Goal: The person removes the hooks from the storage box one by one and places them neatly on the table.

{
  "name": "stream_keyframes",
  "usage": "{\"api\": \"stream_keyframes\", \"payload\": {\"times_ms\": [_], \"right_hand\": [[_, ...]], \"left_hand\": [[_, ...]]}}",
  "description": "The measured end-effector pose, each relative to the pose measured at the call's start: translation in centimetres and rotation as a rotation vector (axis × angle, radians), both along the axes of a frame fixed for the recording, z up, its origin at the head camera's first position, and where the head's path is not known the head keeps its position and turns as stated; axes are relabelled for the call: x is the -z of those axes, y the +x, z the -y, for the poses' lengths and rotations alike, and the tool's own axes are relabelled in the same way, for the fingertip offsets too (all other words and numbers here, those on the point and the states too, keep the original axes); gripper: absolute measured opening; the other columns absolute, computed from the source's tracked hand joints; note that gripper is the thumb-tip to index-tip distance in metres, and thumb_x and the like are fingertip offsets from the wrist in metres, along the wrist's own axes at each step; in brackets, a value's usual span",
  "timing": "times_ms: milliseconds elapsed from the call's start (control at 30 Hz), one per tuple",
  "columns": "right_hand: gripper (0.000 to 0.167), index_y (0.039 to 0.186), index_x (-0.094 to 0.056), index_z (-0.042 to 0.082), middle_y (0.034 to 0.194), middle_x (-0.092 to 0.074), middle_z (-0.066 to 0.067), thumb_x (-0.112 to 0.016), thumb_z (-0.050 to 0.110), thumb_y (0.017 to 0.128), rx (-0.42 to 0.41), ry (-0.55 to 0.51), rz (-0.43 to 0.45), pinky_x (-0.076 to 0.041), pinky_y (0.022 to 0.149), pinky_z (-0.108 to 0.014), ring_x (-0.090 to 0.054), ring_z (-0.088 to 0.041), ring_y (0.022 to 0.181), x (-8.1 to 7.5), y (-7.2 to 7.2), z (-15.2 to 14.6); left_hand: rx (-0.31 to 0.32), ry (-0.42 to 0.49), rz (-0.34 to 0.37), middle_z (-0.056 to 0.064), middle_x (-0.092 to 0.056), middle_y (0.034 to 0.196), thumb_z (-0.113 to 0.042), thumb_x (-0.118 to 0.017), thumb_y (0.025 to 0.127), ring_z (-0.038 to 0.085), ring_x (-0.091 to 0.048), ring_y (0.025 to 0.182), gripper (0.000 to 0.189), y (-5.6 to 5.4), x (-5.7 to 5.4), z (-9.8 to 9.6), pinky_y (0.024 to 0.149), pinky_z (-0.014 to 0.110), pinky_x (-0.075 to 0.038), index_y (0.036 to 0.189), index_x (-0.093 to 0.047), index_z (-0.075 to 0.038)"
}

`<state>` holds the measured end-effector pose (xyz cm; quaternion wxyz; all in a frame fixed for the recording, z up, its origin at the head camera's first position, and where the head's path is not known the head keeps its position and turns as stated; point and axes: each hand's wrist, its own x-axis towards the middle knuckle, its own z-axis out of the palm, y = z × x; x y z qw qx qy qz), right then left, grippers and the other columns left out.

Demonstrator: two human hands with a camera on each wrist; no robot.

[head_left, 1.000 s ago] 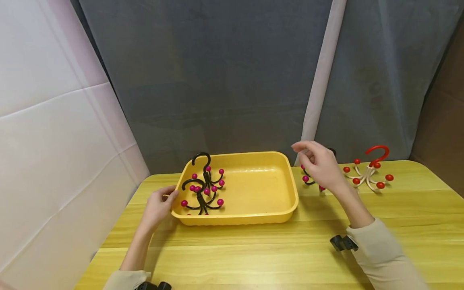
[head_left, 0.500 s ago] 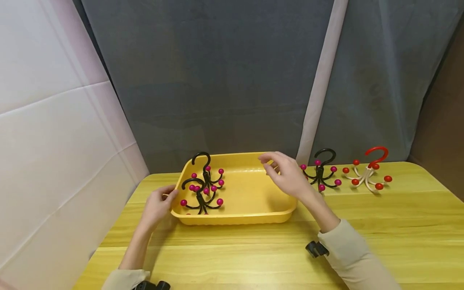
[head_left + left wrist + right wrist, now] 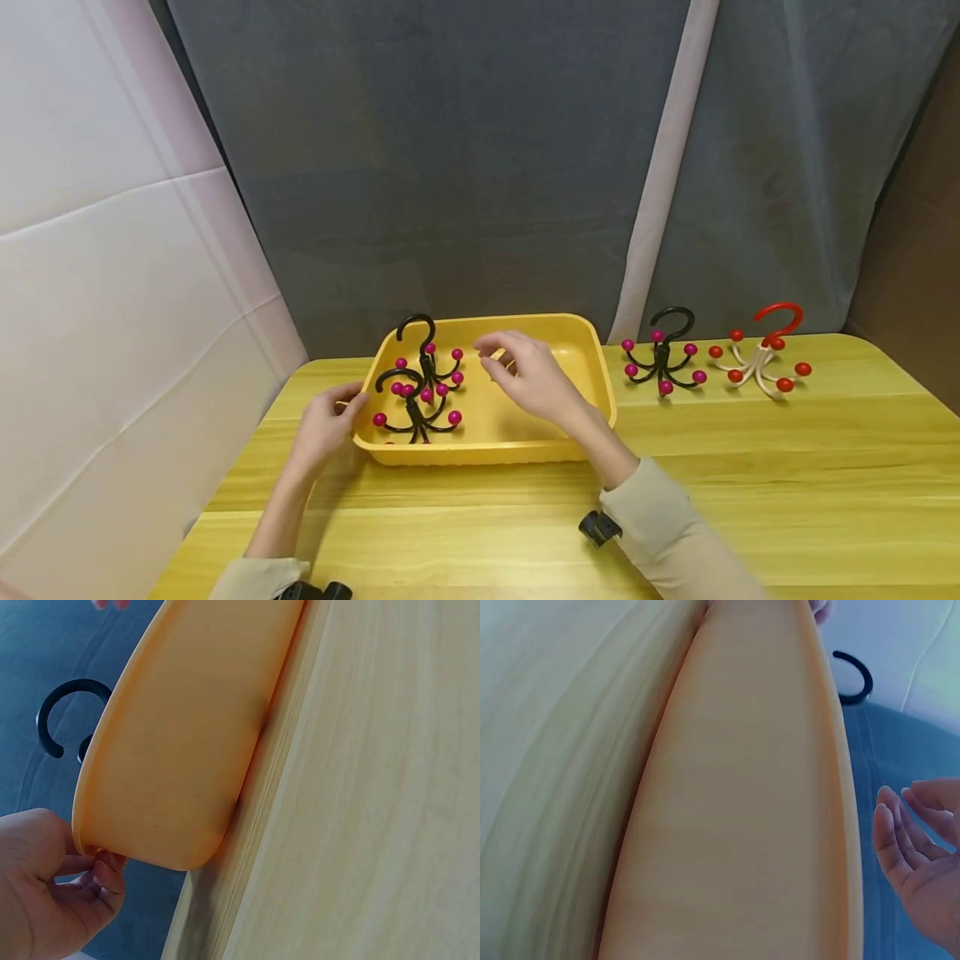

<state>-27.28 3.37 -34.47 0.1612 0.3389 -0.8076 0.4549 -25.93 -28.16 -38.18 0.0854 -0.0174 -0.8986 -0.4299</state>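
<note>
In the head view a yellow plastic tray [image 3: 487, 455] sits on the wooden table. Two black multi-arm hook hangers with pink ball tips are at its left end, one hanger [image 3: 427, 367] behind the other hanger [image 3: 414, 410]. My left hand [image 3: 324, 427] pinches the tray's left rim, as the left wrist view also shows with the thumb and fingers at the tray's corner [image 3: 90, 840]. Over the middle of the tray is my right hand [image 3: 534, 382], fingers loosely bent and nothing between them. A dark hook [image 3: 864, 679] rises past the tray rim in the right wrist view.
Right of the tray, a third black hanger with pink balls [image 3: 662, 362] stands on the table [image 3: 480, 533]. Beside it is a white hanger with a red hook and red balls [image 3: 761, 362]. A grey curtain [image 3: 450, 167] hangs behind, and white fabric [image 3: 135, 292] lines the left.
My right hand has moved left, from in front of the third black hanger to above the tray, bringing that hanger into full view. My left hand stays on the rim.
</note>
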Motion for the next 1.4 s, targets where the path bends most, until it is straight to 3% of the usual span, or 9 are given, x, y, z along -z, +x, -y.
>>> {"api": "stream_keyframes", "payload": {"times_ms": [367,700,1033,1400], "right_hand": [[0.021,0.119,-0.068,0.001,0.111,-0.068,-0.012,-0.064,0.006,0.098,-0.065,-0.010,0.037,-0.053,0.073,-0.023,-0.065,-0.020,0.083,-0.2,0.1,4.3],[0.023,0.120,-0.067,0.001,0.112,-0.067,-0.012,-0.065,0.008,0.099,-0.089,-0.025,0.131,-0.052,0.069,-0.020,-0.062,-0.015,0.076,0.2,0.0,7.0],[0.022,0.120,-0.070,0.004,0.114,-0.067,-0.009,-0.066,0.008,0.098,-0.054,-0.008,0.168,-0.051,0.068,-0.019,-0.062,-0.012,0.076,0.9,-0.2,8.2],[0.017,0.113,-0.070,-0.001,0.098,-0.068,-0.009,-0.065,0.002,0.098,-0.040,-0.054,0.129,-0.052,0.072,-0.017,-0.064,-0.012,0.079,1.7,-0.3,8.6]], "left_hand": [[0.001,0.004,0.001,0.025,-0.066,0.110,-0.013,-0.056,0.105,0.023,-0.060,0.085,0.035,0.0,-0.1,-0.1,0.063,0.021,-0.049,0.131,-0.061,0.010],[-0.003,0.012,0.006,0.026,-0.066,0.110,-0.013,-0.056,0.105,0.021,-0.060,0.084,0.036,-0.1,-0.1,-0.1,0.064,0.021,-0.050,0.131,-0.060,0.011],[-0.008,0.007,0.009,0.025,-0.066,0.112,-0.013,-0.056,0.104,0.021,-0.060,0.086,0.036,-0.1,-0.1,-0.1,0.065,0.021,-0.050,0.131,-0.060,0.010],[-0.008,0.015,0.012,0.026,-0.065,0.114,-0.014,-0.056,0.105,0.022,-0.061,0.087,0.037,0.0,0.0,-0.1,0.065,0.021,-0.050,0.132,-0.059,0.010]]}}
